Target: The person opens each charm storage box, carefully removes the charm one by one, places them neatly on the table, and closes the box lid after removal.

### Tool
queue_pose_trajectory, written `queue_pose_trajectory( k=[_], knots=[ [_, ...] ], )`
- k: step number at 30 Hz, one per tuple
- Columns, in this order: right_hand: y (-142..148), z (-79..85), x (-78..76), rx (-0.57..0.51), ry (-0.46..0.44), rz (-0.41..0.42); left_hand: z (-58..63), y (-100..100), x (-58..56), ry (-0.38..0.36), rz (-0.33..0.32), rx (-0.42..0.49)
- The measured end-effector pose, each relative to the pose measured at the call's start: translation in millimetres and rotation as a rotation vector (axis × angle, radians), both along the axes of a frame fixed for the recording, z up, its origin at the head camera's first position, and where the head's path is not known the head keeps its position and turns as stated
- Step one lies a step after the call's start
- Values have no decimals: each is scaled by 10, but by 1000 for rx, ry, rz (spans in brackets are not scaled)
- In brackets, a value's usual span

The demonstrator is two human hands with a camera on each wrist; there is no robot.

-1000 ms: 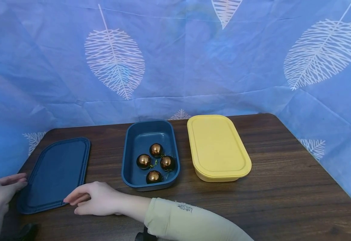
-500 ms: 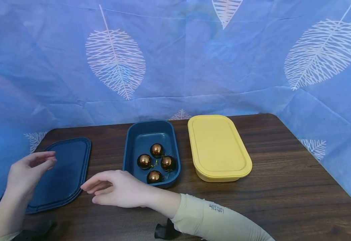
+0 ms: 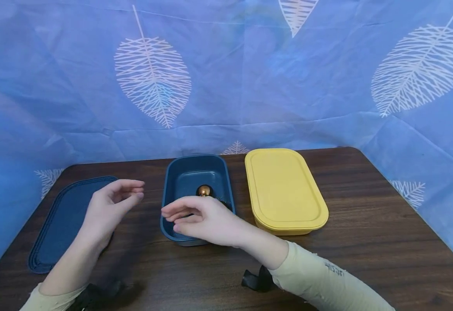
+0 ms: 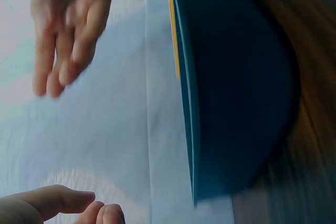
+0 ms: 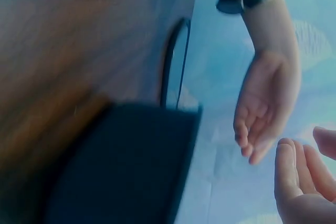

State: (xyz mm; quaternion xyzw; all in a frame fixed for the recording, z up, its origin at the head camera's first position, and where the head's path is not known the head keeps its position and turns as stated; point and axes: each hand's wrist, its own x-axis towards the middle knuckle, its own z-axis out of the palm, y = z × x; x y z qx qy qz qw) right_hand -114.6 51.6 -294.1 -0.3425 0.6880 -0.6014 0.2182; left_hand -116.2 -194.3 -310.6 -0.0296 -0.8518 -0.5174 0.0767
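An uncovered dark blue box (image 3: pixel 199 166) stands mid-table in the head view. One shiny brown ball ornament (image 3: pixel 204 190) shows inside; my right hand (image 3: pixel 205 220) hides most of the rest. That hand hovers over the box's near part, fingers loosely bent, holding nothing. My left hand (image 3: pixel 111 207) is in the air between the box and a flat dark blue lid (image 3: pixel 68 211), its thumb and fingers apart and nothing between them. In the left wrist view the side of the blue box (image 4: pixel 236 87) appears beyond the fingers. The right wrist view shows the left palm (image 5: pixel 262 98) facing across.
To the right of the blue box stands a yellow box with its yellow lid (image 3: pixel 286 190) on. Everything sits on a dark wood table (image 3: pixel 351 242). Blue cloth with white leaf prints (image 3: pixel 218 77) hangs behind it.
Both hands have moved right, away from the blue lid. The right hand has come over the blue box and now covers most of the ornaments. The lid and boxes stay put.
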Motion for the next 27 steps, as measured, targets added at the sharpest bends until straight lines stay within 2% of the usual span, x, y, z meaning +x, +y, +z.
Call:
queue_pose_trajectory(
  k=[3,12,23,27],
  knots=[
    [161,51,-33,-19,15,-50,39,214,15,-23,-65,18],
    [538,90,-131,-14,25,-151,6,685,-23,-66,-191,146],
    [891,21,-163,26,17,-248,-70,1096,-35,-79,-287,198],
    [1033,-33,-173,70,26,-309,-92,1240,-27,-76,-320,209]
  ],
)
